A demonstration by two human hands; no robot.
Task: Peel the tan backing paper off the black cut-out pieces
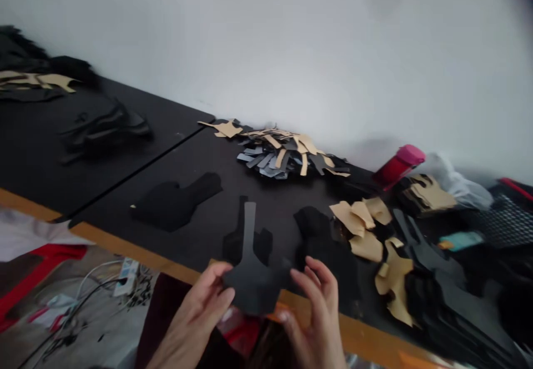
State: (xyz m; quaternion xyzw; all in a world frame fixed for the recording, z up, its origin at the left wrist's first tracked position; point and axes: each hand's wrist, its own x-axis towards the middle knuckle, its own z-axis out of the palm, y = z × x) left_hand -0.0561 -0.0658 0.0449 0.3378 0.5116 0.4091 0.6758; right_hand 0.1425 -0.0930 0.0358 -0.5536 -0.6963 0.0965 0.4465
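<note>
A dark grey cut piece (253, 280) with a narrow upright strip and a wide lower part is lifted at the table's front edge. My left hand (204, 302) pinches its left corner between thumb and fingers. Beside its right edge is my right hand (314, 313), thumb and fingers apart; whether a fingertip touches the blurred corner is hard to see. Behind the held piece, a black cut piece (264, 241) lies on the table, partly covered. Another black piece (175, 202) lies flat to the left, and black material (320, 236) lies to the right.
Tan and grey strips (283, 152) are heaped by the wall. Tan scraps (362, 225), a pink-lidded red bottle (397, 166), a mesh basket (512, 213) and grey pieces (453, 280) crowd the right. A black pile (108, 127) sits left; a power strip (127, 277) is on the floor.
</note>
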